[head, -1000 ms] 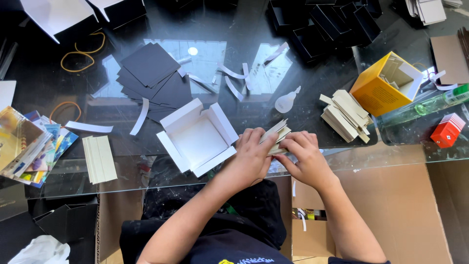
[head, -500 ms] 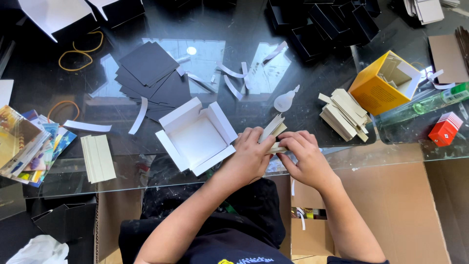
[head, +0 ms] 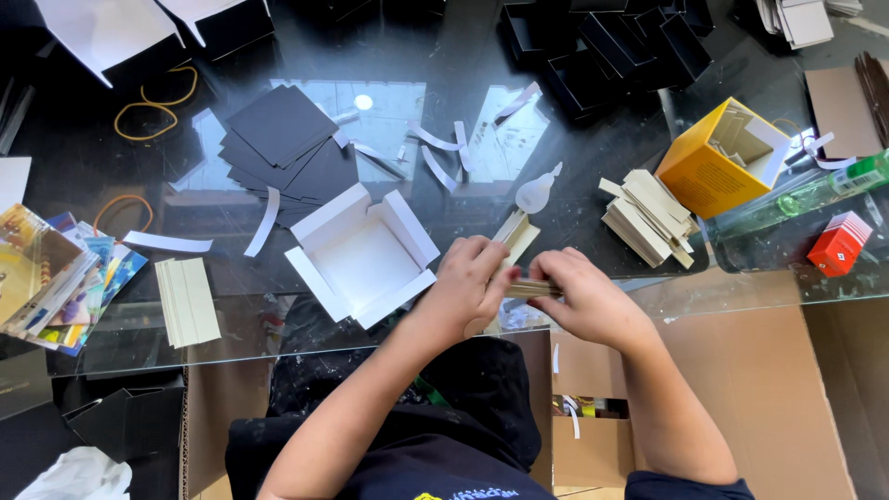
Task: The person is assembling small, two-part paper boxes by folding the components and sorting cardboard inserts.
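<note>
Two hands are working at the near edge of your glass counter [head: 389, 37], which is carrying everything else. Largest on it, black trays [head: 602, 46] are lying in a heap at the far side, and black sheets [head: 287, 139] are fanning out to the far left of your hands. An open white box [head: 363, 256] is sitting just to the left of your left hand, flaps spread. A yellow box [head: 708, 167] is lying tipped on its side to the right, with a green bottle [head: 815, 190] lying beyond it and a small red box [head: 839, 243] near the right edge. Colourful cards [head: 46, 278] are piling up at the left edge, a pale strip bundle [head: 187, 301] beside them. A tan stack [head: 648, 215] of cardboard pieces is resting between your hands and the yellow box. White paper strips [head: 435, 153] are lying scattered across the middle, and a small glue bottle [head: 537, 192] is lying just beyond your fingers.

Your left hand [head: 468, 282] and right hand [head: 583, 296] are both gripping the tan pieces [head: 530, 287], pinching them between the fingertips just above the counter's near edge. More of these pieces [head: 515, 231] are sticking up past your left hand's fingers.
</note>
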